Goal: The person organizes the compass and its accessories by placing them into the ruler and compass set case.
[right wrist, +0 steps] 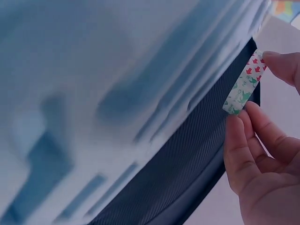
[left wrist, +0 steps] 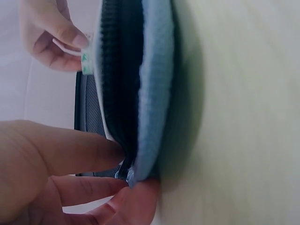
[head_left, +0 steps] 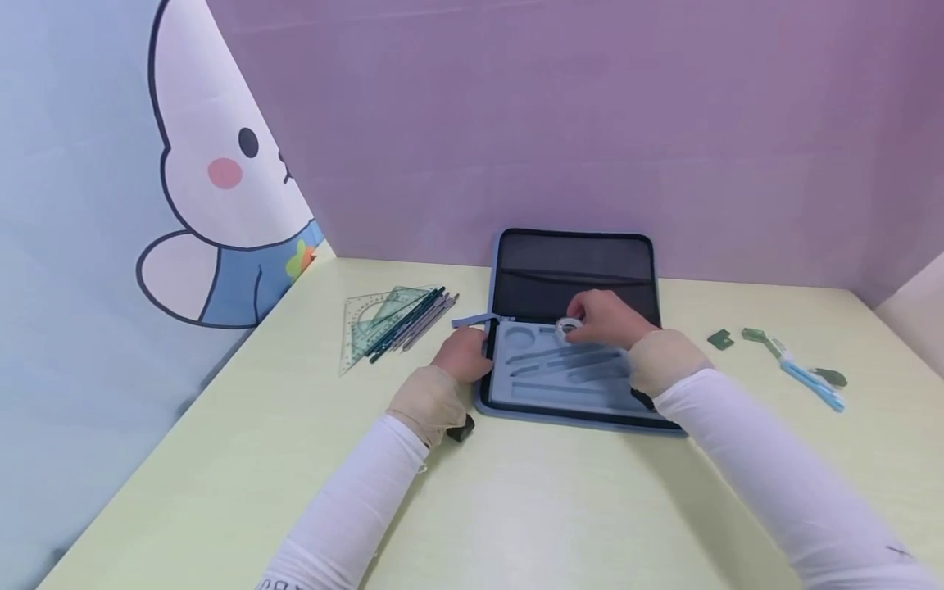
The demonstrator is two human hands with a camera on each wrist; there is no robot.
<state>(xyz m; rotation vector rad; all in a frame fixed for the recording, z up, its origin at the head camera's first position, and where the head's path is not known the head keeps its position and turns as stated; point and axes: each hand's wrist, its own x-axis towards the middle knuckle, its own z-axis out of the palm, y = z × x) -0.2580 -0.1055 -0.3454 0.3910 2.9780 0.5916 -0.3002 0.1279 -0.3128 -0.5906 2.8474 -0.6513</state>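
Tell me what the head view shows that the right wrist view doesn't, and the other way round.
Only the head view shows the left hand at the edge of the case, the pencils and the light-blue tool.

Only the right wrist view shows red arrows and green print on the tape roll.

Both show the right hand holding that roll, the recessed tray and the dark lid.

Right grip [head_left: 608, 318] partly hides tape roll [right wrist: 245, 86]; tray [right wrist: 89, 70] blurred in right wrist view.
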